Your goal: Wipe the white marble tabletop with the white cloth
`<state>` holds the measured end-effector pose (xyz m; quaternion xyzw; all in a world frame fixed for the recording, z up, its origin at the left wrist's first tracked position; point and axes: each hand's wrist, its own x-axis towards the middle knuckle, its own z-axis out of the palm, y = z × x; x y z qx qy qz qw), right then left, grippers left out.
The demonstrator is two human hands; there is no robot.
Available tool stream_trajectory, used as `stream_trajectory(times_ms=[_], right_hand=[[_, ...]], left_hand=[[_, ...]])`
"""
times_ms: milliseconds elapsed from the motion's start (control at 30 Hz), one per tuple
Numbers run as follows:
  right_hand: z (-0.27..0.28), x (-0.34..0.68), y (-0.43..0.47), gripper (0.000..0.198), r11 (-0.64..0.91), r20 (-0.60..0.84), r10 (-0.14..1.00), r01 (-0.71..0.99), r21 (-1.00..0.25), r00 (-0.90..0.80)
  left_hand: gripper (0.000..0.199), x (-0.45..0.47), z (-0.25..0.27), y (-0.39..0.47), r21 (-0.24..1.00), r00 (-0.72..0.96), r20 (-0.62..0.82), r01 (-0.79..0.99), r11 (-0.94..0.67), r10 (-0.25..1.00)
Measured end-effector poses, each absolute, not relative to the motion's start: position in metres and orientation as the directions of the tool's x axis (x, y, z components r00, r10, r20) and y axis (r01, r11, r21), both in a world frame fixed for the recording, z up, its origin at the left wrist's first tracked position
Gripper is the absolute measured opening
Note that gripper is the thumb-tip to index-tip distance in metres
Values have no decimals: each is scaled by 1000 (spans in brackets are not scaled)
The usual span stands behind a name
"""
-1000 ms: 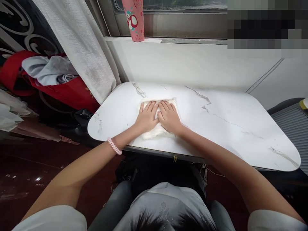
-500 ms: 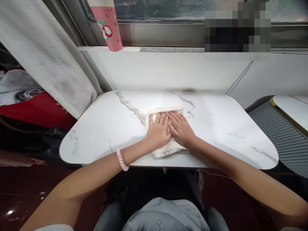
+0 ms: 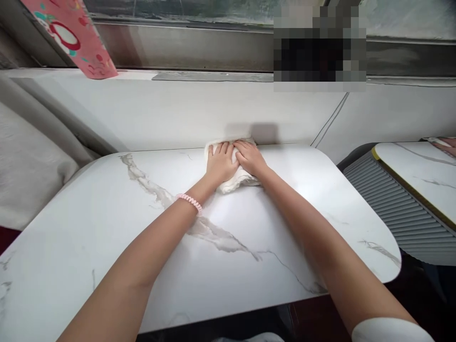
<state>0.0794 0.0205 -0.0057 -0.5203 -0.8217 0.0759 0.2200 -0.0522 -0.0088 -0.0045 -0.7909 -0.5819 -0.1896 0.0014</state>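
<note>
A white cloth (image 3: 235,183) lies on the white marble-patterned table (image 3: 285,228), up against the wall at its far edge. My left hand (image 3: 221,164) presses flat on the cloth, fingers spread and pointing away from me. Beside it, my right hand (image 3: 250,157) also rests flat on the cloth, its fingers angled to the left. The two hands touch or nearly touch at the thumbs. A pink coiled band (image 3: 190,203) circles my left wrist.
On the window ledge at upper left stands a pink patterned container (image 3: 80,42). A pale curtain (image 3: 32,166) hangs at the left. To the right is a second marble-patterned table (image 3: 423,171) with a grey ribbed side (image 3: 395,209). Thin cables (image 3: 331,118) run down the wall.
Both hands have pushed the cloth away from me, from near the table's front edge to the wall. The view has leaned forward, closer to the table.
</note>
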Motion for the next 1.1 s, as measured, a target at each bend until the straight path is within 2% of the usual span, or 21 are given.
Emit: stream_trajectory(times_ms=[167, 300, 433, 533, 733, 900, 1100], right_hand=[[-5, 80, 20, 47, 449, 301, 882, 839, -306, -362], [-5, 92, -7, 49, 433, 277, 891, 856, -281, -360], [-3, 120, -66, 50, 492, 250, 866, 831, -261, -434], [-3, 144, -128, 53, 489, 244, 866, 839, -237, -436], [1, 174, -223, 59, 450, 176, 890, 873, -187, -421], [-1, 192, -205, 64, 465, 174, 883, 865, -187, -437], [-9, 217, -117, 69, 455, 223, 886, 854, -252, -407]], left_hand=[[53, -50, -7, -3, 229, 262, 324, 911, -344, 909], [55, -39, -5, -31, 232, 275, 300, 908, -349, 914], [59, -17, 0, -91, 206, 271, 247, 924, -323, 931], [64, -1, 2, -146, 203, 362, 203, 894, -400, 910], [67, 21, 2, -225, 323, 452, 95, 829, -457, 887], [68, 43, 2, -215, 340, 420, 54, 845, -412, 906], [62, 75, -6, -134, 382, 372, 94, 843, -378, 924]])
